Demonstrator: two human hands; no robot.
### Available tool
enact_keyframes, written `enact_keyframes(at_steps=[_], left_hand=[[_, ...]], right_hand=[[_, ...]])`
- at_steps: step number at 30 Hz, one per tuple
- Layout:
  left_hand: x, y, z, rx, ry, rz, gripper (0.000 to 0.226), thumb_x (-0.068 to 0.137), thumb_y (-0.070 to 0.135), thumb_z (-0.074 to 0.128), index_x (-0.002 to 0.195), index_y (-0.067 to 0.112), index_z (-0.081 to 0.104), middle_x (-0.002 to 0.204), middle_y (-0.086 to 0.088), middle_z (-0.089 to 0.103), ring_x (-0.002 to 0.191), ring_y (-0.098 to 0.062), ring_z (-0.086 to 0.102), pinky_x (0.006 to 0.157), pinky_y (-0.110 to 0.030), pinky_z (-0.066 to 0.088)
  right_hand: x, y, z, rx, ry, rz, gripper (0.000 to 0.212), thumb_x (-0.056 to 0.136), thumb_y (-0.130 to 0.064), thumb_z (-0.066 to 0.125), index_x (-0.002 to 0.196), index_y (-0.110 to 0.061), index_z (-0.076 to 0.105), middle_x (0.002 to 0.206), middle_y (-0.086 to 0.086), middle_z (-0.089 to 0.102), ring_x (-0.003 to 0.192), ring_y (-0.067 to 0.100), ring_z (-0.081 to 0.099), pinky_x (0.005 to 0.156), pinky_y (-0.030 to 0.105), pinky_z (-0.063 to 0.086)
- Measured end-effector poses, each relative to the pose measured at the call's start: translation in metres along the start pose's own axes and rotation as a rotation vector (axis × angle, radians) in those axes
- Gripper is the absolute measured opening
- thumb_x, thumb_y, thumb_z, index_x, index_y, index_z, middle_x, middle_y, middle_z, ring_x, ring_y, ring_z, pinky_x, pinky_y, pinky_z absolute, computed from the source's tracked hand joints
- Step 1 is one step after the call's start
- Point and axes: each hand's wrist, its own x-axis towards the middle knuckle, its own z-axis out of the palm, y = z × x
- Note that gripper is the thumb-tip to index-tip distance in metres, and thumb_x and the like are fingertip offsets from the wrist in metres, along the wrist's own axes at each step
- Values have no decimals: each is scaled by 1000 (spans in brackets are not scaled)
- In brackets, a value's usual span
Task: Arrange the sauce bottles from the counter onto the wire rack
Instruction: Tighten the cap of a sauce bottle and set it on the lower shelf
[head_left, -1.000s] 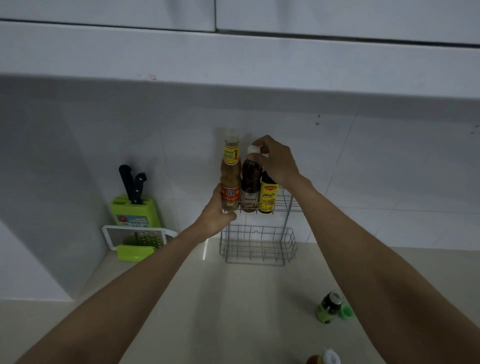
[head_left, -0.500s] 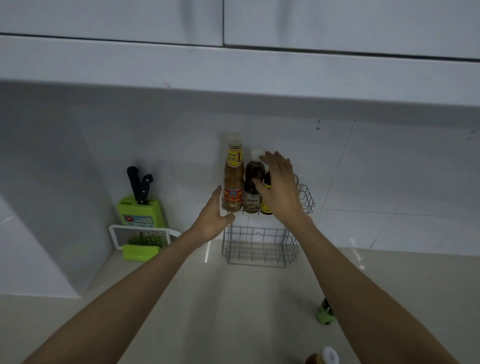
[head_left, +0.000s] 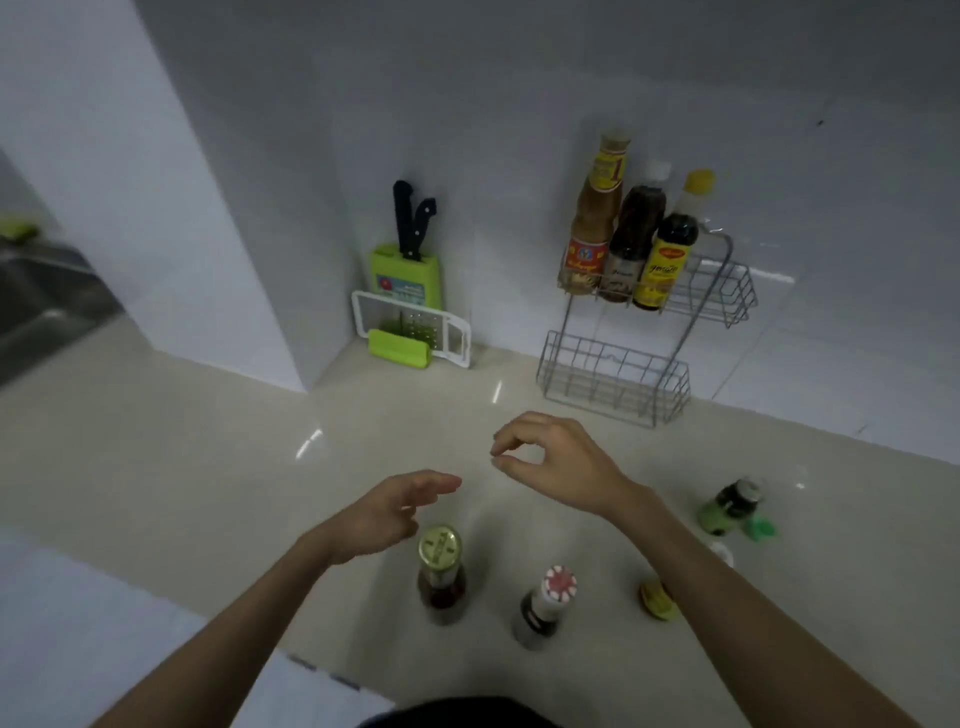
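Three sauce bottles stand in the upper tier of the wire rack (head_left: 727, 306): a brown one with a red label (head_left: 592, 228), a dark one with a white cap (head_left: 631, 234) and a dark one with a yellow cap (head_left: 670, 249). The rack's lower basket holds nothing. On the counter near me stand a gold-capped bottle (head_left: 440, 571) and a bottle with a red-and-white cap (head_left: 545, 605). A small green jar (head_left: 730, 506) stands to the right. My left hand (head_left: 387, 512) hovers with its fingers apart just above the gold-capped bottle. My right hand (head_left: 556, 462) hangs over the counter, fingers loosely curled, holding nothing.
A green knife block (head_left: 408, 270) with two black-handled knives and a white-and-green slicer (head_left: 410, 332) stand against the wall left of the rack. A small yellow-green item (head_left: 658, 600) lies beside my right forearm. A sink (head_left: 36, 306) is at the far left.
Both hands have left the bottles on the rack's top tier and come back down over the counter. My view has tilted down, bringing the near bottles into sight.
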Motion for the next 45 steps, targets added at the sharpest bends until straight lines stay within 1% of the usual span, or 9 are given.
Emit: enact_keyframes(at_steps=[3,7,11,14,18,24,30,40,45], left_hand=[[-34,-26,23,68,-138,-75,80,73,-8,54,141,32,39,144,12,42,133,-6,37,111,-31,31],[-49,-45,64,47,79,-116,54,73,27,79,121,31,54,118,9,61,110,-8,57,99,-34,48],[-45,-51,91,-82,330,-97,32,73,40,78,96,24,63,94,2,71,88,-13,67,83,-38,55],[-39,-49,98,-167,442,-73,27,75,23,75,99,24,64,96,0,72,90,-14,67,89,-45,54],[-22,-23,82,-207,547,-75,19,61,16,73,76,21,64,74,1,70,71,-20,67,75,-44,56],[-6,39,33,-192,188,110,14,51,-1,59,65,0,61,69,-18,61,65,-22,58,63,-25,48],[4,70,22,-131,160,154,18,50,-4,56,66,-10,59,68,-17,60,63,-21,56,60,-24,46],[13,89,10,-202,-192,215,22,48,-8,50,69,-3,54,69,-18,61,64,-30,55,62,-26,48],[20,94,13,-129,-115,229,18,48,-6,54,65,-1,58,67,-17,60,66,-30,54,63,-28,47]], right_hand=[[-8,-25,20,29,-186,-27,41,75,-69,63,96,-34,66,94,-15,65,90,0,60,80,30,53],[-13,-52,44,-194,-359,-229,55,67,-80,58,102,-37,56,89,-17,54,84,2,49,70,26,49],[-14,-61,50,-252,-363,-329,44,76,-64,64,102,-30,56,90,-15,52,84,3,43,64,27,42],[-13,-63,42,-260,-405,-301,41,85,-49,64,116,-23,58,103,-6,56,94,10,48,76,34,49],[-1,-63,16,-231,-441,-237,41,94,-31,59,132,-18,54,120,3,56,110,16,51,94,28,43],[26,-75,-46,-193,-379,-168,39,95,-15,57,133,-19,56,125,1,59,114,15,54,93,22,39],[34,-85,-77,-245,-324,-168,39,82,-45,70,116,-26,66,106,-8,66,91,4,60,80,26,52],[42,-80,-100,64,-442,-171,45,84,-4,70,123,-25,64,119,-14,65,113,0,58,90,13,46],[40,-74,-104,-57,-332,-102,40,76,-36,79,114,-33,66,106,-15,67,87,-4,65,72,11,49]])
